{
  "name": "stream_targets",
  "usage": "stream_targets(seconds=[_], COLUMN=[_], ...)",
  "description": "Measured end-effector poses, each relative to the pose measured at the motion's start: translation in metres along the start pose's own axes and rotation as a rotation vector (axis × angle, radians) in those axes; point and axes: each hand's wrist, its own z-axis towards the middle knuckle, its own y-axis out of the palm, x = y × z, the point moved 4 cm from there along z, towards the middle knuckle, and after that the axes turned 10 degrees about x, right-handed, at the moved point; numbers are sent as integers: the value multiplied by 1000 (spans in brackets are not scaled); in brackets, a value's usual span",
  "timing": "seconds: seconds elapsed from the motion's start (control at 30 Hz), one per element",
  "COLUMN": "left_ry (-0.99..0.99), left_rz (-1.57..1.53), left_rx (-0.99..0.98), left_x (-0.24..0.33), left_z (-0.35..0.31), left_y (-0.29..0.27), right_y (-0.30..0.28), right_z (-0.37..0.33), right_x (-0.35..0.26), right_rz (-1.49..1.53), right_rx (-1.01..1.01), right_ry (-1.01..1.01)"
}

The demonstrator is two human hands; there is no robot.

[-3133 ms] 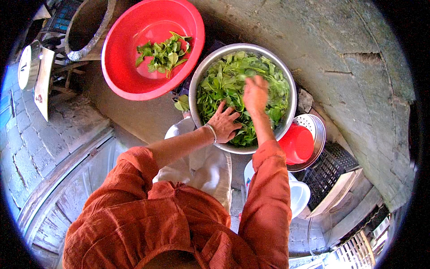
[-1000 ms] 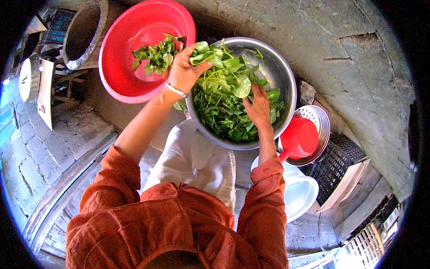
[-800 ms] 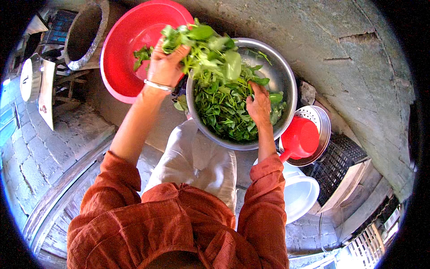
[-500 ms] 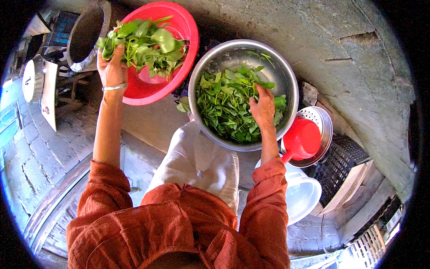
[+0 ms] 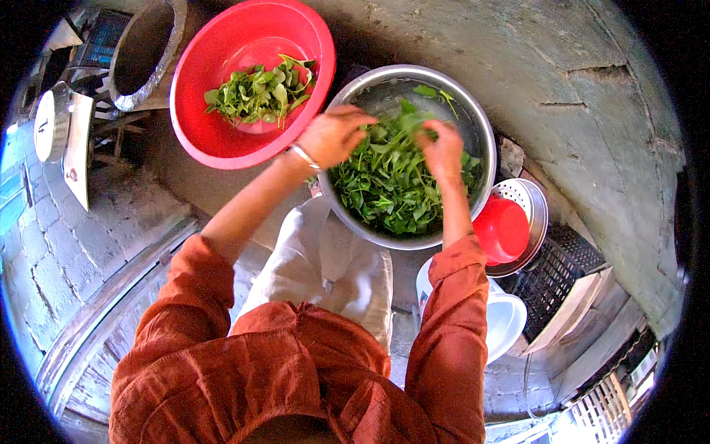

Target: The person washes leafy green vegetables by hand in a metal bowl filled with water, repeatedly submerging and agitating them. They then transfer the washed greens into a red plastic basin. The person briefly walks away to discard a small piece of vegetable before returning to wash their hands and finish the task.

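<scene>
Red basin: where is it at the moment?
Upper left of the head view: the red basin sits just left of the metal bowl, with some leaves inside.

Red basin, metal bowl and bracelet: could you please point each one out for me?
Red basin (image 5: 207, 63), head view: on its bare inner wall.
Metal bowl (image 5: 473, 122), head view: on its bare inner wall.
Bracelet (image 5: 304, 156), head view: on its silvery band.

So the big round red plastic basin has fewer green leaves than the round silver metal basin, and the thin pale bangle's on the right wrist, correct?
Wrong wrist: the head view shows the thin pale bangle on the left wrist. The rest stands: the big round red plastic basin has fewer green leaves than the round silver metal basin.
</scene>
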Motion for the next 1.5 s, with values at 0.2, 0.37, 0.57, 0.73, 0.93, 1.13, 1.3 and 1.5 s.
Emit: stream_targets(seconds=[0.2, 0.37, 0.57, 0.73, 0.93, 1.13, 1.3, 1.5], left_ry=[-105, -230, -201, -117, -21, 45, 69, 74], left_rz=[339, 544, 222, 481, 519, 550, 543, 536], left_rx=[-398, -184, -129, -370, -546, -532, -546, -512], left_x=[-13, -27, 40, 50, 51, 50, 54, 50], left_z=[-7, -15, -32, -59, -82, -94, -94, -97], left_y=[93, 104, 101, 115, 128, 122, 126, 120], right_y=[18, -17, 7, 1, 0, -19, 22, -23], right_z=[-25, -15, -20, -13, 8, -15, -47, -8], right_x=[-10, -14, 20, 3, 16, -36, -20, -8], right_rz=[-253, -430, -92, -261, 173, -518, -393, -99], right_rx=[-17, 214, -110, 143, 106, 109, -295, 1], right_ry=[-313, -121, 17, -118, -5, -33, -244, -169])
